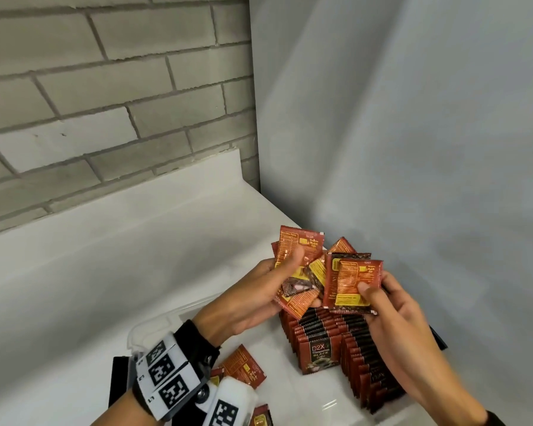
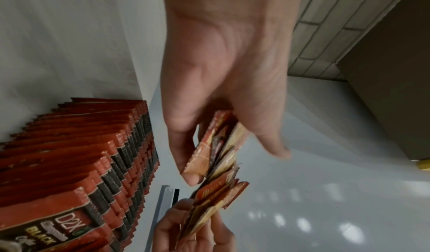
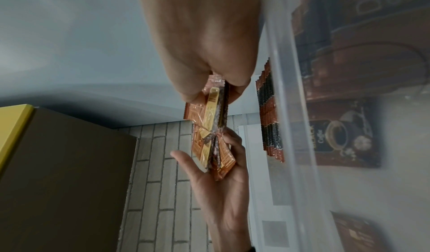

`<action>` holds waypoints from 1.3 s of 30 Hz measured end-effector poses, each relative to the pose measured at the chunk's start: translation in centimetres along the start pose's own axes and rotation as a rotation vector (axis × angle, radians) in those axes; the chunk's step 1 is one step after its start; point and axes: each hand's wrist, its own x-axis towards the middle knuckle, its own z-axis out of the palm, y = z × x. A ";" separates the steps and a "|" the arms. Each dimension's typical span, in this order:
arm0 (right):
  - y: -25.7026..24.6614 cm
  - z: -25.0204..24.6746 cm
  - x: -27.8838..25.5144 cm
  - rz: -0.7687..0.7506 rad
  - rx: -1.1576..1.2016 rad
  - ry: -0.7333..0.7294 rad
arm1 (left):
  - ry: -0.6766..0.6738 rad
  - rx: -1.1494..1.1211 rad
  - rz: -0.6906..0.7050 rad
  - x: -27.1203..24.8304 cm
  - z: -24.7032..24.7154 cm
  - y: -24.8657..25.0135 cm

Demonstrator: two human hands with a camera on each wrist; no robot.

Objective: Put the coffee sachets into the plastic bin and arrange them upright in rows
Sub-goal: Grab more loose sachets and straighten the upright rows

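Note:
My left hand [image 1: 277,281] grips a fanned bunch of red-orange coffee sachets [image 1: 299,256] above the clear plastic bin [image 1: 154,324]. Just to its right, my right hand [image 1: 379,296] pinches a smaller stack of sachets [image 1: 351,281] between thumb and fingers. The two bunches touch. Below them, two rows of sachets [image 1: 330,336] stand upright in the bin, brand side toward me. In the left wrist view the left hand [image 2: 223,136] holds its bunch [image 2: 214,155] edge-on beside the upright rows [image 2: 81,155]. In the right wrist view the right hand [image 3: 209,83] pinches its stack [image 3: 211,112].
Loose sachets [image 1: 243,365] lie flat in the bin's near left part. The bin sits on a white counter [image 1: 105,272] in a corner, with a grey brick wall [image 1: 105,87] behind and a plain wall at right. A brown cardboard box [image 3: 65,164] shows in the wrist views.

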 end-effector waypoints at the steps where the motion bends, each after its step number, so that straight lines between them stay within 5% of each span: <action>1: 0.1 -0.2 0.0 -0.011 -0.002 0.008 | 0.001 -0.041 -0.021 0.0 0.1 0.1; 7: 0.3 -0.2 -0.1 -0.043 -0.032 -0.048 | 0.028 0.005 -0.051 0.1 0.1 -0.1; 18: 0.1 0.0 -0.1 0.061 -0.045 -0.118 | 0.026 -0.090 0.106 0.2 0.0 -0.4; 34: 0.3 0.4 -0.1 -0.055 -0.052 -0.153 | -0.008 -0.070 0.027 0.0 -0.3 0.0; 39: 0.2 0.4 -0.2 -0.067 -0.105 -0.209 | -0.129 -0.198 -0.010 -0.1 0.0 -0.1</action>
